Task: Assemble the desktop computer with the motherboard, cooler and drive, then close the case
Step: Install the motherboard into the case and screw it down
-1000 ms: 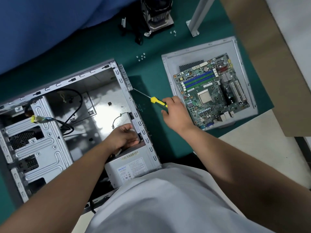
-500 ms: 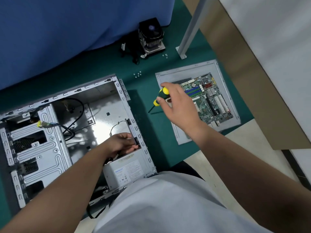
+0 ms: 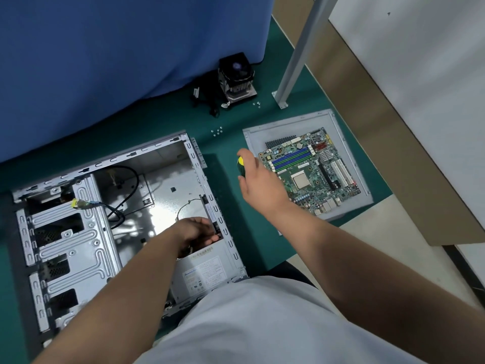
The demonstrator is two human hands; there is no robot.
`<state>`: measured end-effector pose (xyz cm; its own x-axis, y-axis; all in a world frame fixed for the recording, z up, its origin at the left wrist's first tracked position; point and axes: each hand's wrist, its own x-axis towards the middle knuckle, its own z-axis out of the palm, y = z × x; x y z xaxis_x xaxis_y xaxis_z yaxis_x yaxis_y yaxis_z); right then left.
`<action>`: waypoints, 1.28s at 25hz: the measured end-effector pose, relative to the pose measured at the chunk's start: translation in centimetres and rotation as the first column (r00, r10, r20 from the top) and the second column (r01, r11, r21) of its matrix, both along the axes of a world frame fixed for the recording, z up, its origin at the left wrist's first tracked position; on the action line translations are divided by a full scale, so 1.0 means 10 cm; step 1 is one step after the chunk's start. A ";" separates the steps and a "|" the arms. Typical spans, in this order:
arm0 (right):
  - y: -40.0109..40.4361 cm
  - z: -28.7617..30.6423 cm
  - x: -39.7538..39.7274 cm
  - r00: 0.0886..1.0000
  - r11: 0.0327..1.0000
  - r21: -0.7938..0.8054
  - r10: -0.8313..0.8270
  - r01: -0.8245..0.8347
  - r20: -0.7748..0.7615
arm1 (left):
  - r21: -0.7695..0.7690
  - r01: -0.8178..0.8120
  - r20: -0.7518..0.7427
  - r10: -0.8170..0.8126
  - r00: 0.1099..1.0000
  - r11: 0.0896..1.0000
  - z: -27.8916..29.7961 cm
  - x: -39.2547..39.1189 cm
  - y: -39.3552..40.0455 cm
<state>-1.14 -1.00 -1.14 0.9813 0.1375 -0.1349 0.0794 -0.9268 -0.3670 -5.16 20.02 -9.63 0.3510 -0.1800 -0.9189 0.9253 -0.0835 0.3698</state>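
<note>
The open grey computer case lies on its side on the green mat. My left hand is inside it at the rear wall, fingers curled on something by the power supply; what it holds is hidden. My right hand grips a yellow-and-black screwdriver over the mat between the case and the motherboard. The motherboard lies on the grey side panel. The black cooler stands at the back by the blue cloth.
Small screws lie in two clusters, one cluster of screws near the case corner and other screws beside the cooler. A metal post stands on the mat's back right. Black cables run inside the case. The mat's edge is near my body.
My right hand has carried the screwdriver away from the case's rear edge, toward the motherboard. The left hand stays in the case. The camera has tilted up, showing more of the back.
</note>
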 end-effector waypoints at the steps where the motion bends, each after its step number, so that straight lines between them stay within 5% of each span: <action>1: 0.01 -0.01 0.01 1.000 1.000 0.011 -0.008 0.008 0.001 | 0.000 0.002 0.000 -0.002 1.000 1.000 0.00 0.00 0.00; 14: -0.22 -0.17 0.04 0.985 0.943 0.286 -0.156 0.171 -0.074 | -0.013 0.034 -0.042 -0.035 0.999 0.999 -0.13 -0.05 0.13; 18: -0.32 -0.35 -0.10 0.875 0.728 0.486 -0.393 0.483 -0.282 | -0.005 0.044 -0.048 -0.045 0.998 0.999 -0.13 -0.07 0.17; 24: -0.46 -0.71 -0.31 0.653 0.295 0.595 -0.492 0.748 -0.576 | 0.029 0.089 -0.031 -0.088 0.996 0.996 -0.01 -0.09 0.17; 32: -0.36 -0.91 -0.45 0.570 0.112 0.595 -0.467 0.796 -0.676 | 0.091 0.221 0.021 -0.224 0.974 0.971 0.24 -0.07 0.12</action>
